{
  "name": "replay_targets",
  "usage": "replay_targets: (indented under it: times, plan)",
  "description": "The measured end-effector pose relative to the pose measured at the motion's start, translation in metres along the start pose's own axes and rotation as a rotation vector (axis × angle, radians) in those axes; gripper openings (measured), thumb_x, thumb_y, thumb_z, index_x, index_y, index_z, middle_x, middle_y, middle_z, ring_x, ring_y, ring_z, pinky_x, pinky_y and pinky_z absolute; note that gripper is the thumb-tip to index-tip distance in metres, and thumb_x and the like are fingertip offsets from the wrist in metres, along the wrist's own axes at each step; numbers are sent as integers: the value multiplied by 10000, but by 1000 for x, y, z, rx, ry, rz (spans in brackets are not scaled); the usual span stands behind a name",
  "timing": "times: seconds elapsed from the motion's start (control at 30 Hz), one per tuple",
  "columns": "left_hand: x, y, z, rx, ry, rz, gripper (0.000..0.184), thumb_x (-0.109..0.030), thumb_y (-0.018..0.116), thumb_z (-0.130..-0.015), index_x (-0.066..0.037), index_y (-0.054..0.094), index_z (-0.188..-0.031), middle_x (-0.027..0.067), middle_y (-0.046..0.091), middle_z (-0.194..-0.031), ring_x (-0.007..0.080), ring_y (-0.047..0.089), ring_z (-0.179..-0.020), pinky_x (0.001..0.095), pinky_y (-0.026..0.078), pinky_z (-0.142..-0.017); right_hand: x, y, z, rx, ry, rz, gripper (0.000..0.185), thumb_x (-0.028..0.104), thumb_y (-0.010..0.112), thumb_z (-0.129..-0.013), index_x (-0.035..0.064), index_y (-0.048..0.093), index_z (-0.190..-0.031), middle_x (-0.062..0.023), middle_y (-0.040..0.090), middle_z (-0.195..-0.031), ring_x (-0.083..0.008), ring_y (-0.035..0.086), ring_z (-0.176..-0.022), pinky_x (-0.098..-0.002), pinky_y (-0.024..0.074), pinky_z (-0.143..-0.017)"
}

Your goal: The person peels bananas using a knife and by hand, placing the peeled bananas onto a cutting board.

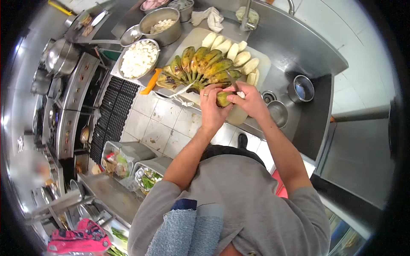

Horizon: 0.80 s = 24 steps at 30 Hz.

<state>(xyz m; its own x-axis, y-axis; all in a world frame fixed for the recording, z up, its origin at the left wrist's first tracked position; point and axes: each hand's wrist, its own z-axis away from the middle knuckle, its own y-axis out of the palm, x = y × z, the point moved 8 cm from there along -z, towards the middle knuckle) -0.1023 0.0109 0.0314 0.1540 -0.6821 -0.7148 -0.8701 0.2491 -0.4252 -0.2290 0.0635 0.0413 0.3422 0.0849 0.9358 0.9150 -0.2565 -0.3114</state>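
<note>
My left hand is wrapped around a green plantain near the front edge of the cutting board. In my right hand is a knife, its blade pointing away from me and a white end showing by the fingers; my right thumb lies against the plantain. Just beyond both hands a large bunch of blotchy green-yellow plantains rests on the white cutting board. Several peeled plantains lie along the board's far right side. An orange-handled tool sits left of the bunch, its other end hidden.
Left of the board stand a bowl of white cut pieces and a deep pot. The sink, with a metal container in it, is at right. Waste bins stand on the floor at lower left, near the stoves.
</note>
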Motion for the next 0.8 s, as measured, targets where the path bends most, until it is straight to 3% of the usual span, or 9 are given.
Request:
replay_targets:
  times: [0.1, 0.33, 0.43, 0.53, 0.63, 0.67, 0.73, 0.8]
  plan:
    - [5, 0, 0, -7, 7, 60, 533, -27, 822, -586, -36, 576, -1059, 152, 622, -1159, 374, 565, -1085, 483, 435, -958, -6, -2, -4, -118, -20, -65, 258, 159, 715, -847, -10, 698, -1042, -98, 690, -897, -180, 656, -827, -317, 510, -768]
    - [14, -15, 20, -95, -47, 104, 522, -55, 859, -628, -42, 601, -1081, 152, 630, -1244, 347, 578, -1215, 502, 380, -1107, -31, 4, -14, -131, 260, -121, 231, 202, 652, -919, -17, 670, -994, -77, 669, -701, -128, 637, -625, -292, 500, -582]
    - [27, -26, 37, -122, -79, 224, 497, -53, 866, -658, -46, 595, -1075, 164, 621, -1255, 366, 562, -1237, 490, 398, -1092, -21, -35, -8, -387, 413, -8, 226, 214, 659, -915, -10, 674, -947, -68, 658, -667, -121, 624, -587, -283, 483, -555]
    - [27, -40, 43, -70, -65, 70, 496, -50, 873, -662, -49, 584, -1065, 172, 601, -1279, 378, 524, -1279, 478, 411, -1079, -39, -92, -26, -386, 226, -101, 261, 254, 672, -908, -1, 696, -958, -99, 685, -729, -157, 649, -645, -319, 503, -608]
    - [17, -37, 35, 21, -48, -11, 497, -45, 868, -646, -60, 591, -1058, 155, 602, -1256, 376, 536, -1240, 461, 439, -1038, -11, -87, -33, -153, 121, 256, 299, 300, 677, -910, 14, 719, -986, -114, 712, -812, -189, 664, -735, -348, 515, -699]
    - [16, -32, 33, 39, -40, -5, 500, -41, 866, -638, -63, 594, -1056, 150, 606, -1241, 374, 545, -1218, 457, 446, -1026, -9, -85, -34, -128, 79, 194, 324, 327, 677, -912, 30, 727, -1035, -109, 728, -907, -209, 658, -822, -360, 502, -799]
    - [9, -28, 30, 80, 27, 6, 538, -32, 856, -588, -71, 610, -1064, 143, 602, -1200, 355, 557, -1169, 457, 462, -991, -18, -96, -33, -275, 81, 194, 317, 316, 684, -908, 27, 725, -1031, -97, 725, -917, -190, 645, -827, -343, 495, -805]
    - [12, -19, 37, 95, -63, -54, 520, -93, 828, -578, -84, 642, -1063, 140, 556, -1247, 347, 480, -1245, 471, 381, -1056, -7, -74, -45, -277, 94, 82, 309, 305, 691, -907, 23, 724, -1030, -85, 721, -933, -165, 632, -848, -329, 489, -818]
